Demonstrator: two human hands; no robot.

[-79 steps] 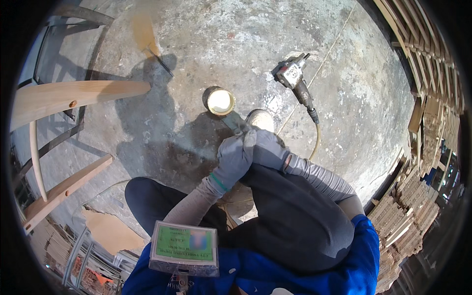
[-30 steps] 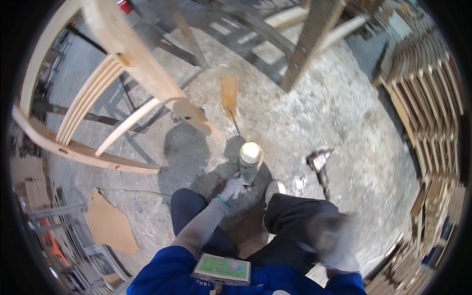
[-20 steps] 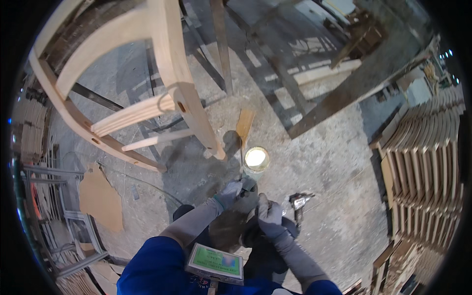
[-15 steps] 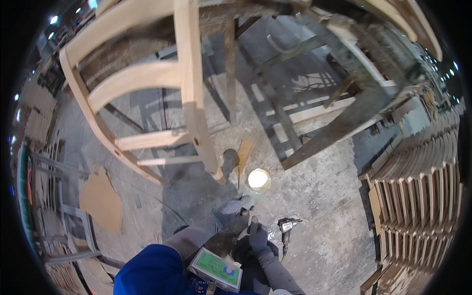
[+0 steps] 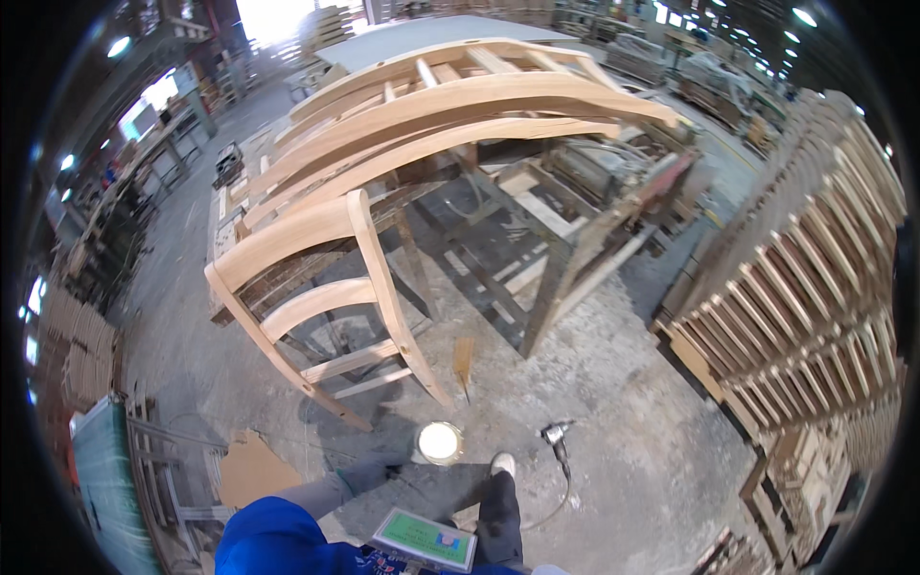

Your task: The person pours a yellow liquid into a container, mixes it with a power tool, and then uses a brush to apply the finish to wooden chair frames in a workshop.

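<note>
My left arm in a grey sleeve reaches forward, and my gloved left hand (image 5: 391, 467) is in dark shadow just left of a round tub of whitish liquid (image 5: 440, 442) on the floor. Its fingers are too dark to make out. My right hand is not in view. In front of me a pale wooden chair-back frame (image 5: 376, 264) leans against a workbench, its lower ends close to the floor. A pistol-shaped power tool (image 5: 554, 433) with a hose lies on the concrete right of the tub.
Several curved wooden frames (image 5: 460, 96) lie across the workbench (image 5: 565, 249). Tall stacks of slatted wooden parts (image 5: 786, 307) stand at right. A flat brown piece (image 5: 463, 359) lies beyond the tub; torn cardboard (image 5: 254, 470) and a green panel (image 5: 115, 479) are at left.
My view has risen, now taking in the bench top and the hall behind. My right hand, earlier near my left by the tub, has left the view. My left hand is lower in the picture.
</note>
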